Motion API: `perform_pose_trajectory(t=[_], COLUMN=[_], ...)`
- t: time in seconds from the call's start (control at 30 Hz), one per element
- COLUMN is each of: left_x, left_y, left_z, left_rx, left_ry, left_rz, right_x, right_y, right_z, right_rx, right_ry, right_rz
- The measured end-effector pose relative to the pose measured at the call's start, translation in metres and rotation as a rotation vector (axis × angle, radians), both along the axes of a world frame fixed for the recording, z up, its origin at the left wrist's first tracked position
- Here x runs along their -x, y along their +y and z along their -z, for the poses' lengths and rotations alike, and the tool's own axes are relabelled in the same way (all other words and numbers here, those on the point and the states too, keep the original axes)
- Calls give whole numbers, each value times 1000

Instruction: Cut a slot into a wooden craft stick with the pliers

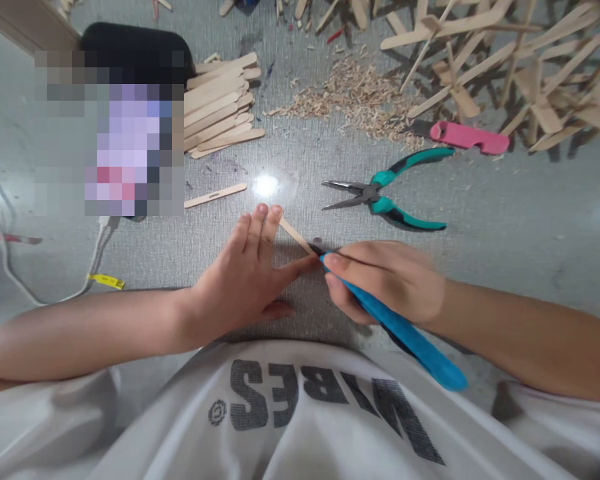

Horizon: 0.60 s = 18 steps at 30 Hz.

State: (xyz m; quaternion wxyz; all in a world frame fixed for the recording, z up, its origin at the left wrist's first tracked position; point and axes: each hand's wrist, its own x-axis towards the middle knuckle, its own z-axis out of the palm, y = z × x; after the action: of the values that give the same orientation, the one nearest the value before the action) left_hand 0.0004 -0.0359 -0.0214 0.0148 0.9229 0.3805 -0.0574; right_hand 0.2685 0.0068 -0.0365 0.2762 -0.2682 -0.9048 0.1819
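Note:
My left hand (253,267) lies on the grey tabletop with its fingers stretched out. Its fingertips hold down one end of a wooden craft stick (295,235), and its index finger reaches the other end. In my right hand (385,277) is a blue utility knife (405,330), gripped near its front. The knife's dark tip meets the stick's near end beside my left index finger. Beyond my hands lie open needle-nose pliers (370,192) with teal handles. A single craft stick with a small slot (216,195) rests left of them.
A stack of craft sticks (220,110) lies at the back left, near a black case (137,53) and a blurred-out device. Wood shavings (353,93), a pink knife (470,137) and a pile of joined sticks (510,67) fill the back right. A white cable (50,300) runs along the left.

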Motion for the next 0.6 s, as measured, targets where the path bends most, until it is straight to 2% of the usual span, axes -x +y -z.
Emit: perform_pose_trajectory(t=[0.1,0.33,0.47,0.6], left_x=[0,2,1,1], left_y=[0,-2,-2,0], left_z=[0,6,4,1], left_rx=[6,-19,-37,-72], left_ry=[-13,-38,-28,-11], left_rz=[3,12,15,48], right_x=[3,7,8,10], right_y=[3,0,-1,5], right_z=[7,24,24,14], right_rx=[-136,-241,-242,-252], right_ry=[10,-20,3,-9], right_rz=[-78,-56,-34,-51])
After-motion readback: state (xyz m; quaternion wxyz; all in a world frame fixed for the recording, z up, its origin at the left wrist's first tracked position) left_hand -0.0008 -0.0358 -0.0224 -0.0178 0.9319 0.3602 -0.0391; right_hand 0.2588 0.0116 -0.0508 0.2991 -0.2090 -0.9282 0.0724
